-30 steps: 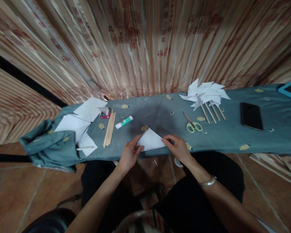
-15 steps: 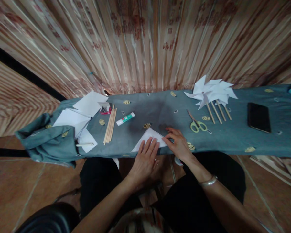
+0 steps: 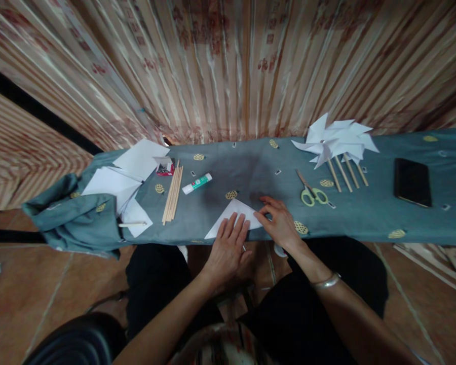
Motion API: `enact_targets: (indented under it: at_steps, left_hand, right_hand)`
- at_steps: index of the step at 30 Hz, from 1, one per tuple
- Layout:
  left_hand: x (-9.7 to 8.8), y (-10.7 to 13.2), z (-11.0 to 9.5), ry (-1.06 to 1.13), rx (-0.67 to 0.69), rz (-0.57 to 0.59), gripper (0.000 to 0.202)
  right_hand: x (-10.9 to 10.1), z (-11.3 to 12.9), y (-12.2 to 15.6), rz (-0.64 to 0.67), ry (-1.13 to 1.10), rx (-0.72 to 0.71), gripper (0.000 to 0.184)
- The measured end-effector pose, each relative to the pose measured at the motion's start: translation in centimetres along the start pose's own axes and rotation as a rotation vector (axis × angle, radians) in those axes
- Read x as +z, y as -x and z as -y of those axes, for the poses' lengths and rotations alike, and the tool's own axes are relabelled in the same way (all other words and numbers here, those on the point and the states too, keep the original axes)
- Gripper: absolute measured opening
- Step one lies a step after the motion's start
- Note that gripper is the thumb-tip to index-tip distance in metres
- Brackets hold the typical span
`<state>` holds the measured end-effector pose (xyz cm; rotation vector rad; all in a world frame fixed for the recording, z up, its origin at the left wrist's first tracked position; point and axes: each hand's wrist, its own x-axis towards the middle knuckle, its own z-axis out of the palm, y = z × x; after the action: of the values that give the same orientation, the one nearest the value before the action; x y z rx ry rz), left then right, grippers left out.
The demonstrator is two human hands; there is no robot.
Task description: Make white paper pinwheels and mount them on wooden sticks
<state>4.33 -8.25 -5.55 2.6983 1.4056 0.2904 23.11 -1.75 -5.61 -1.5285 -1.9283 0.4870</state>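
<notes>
A white sheet of paper (image 3: 233,207), folded into a triangle, lies at the near edge of the cloth-covered table. My left hand (image 3: 227,248) rests flat on it with fingers stretched out, covering part of its lower side. At the paper's right corner, my right hand (image 3: 280,223) has thumb and fingertips pinched together on the edge. Beyond the paper to the left is a glue stick (image 3: 196,183). Green-handled scissors (image 3: 310,192) lie with blades parted to the right of my right hand.
Several wooden sticks (image 3: 172,195) lie left of the glue stick, beside a small red box (image 3: 164,167). White paper sheets (image 3: 112,185) and a pencil-like stick (image 3: 133,224) are at the far left. Paper pinwheels (image 3: 338,139) lie at the back right, near a black phone (image 3: 412,181).
Both hands stay on the folded paper almost unmoved. The view has shifted slightly, so the scissors, pinwheels and phone appear a little farther right.
</notes>
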Motion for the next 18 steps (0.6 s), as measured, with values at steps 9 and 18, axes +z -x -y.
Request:
enact_targets:
  at_steps: [9,18]
  left_hand:
    - [-0.16,-0.34,0.22,0.003,-0.003,0.022,0.073]
    - [0.13,-0.36,0.33,0.002,-0.003,0.03,0.073]
  right_hand:
    - [0.16,-0.09,-0.19,-0.008,0.031,-0.01,0.022]
    - [0.25,-0.03,-0.28,-0.01,0.043,-0.005,0.02]
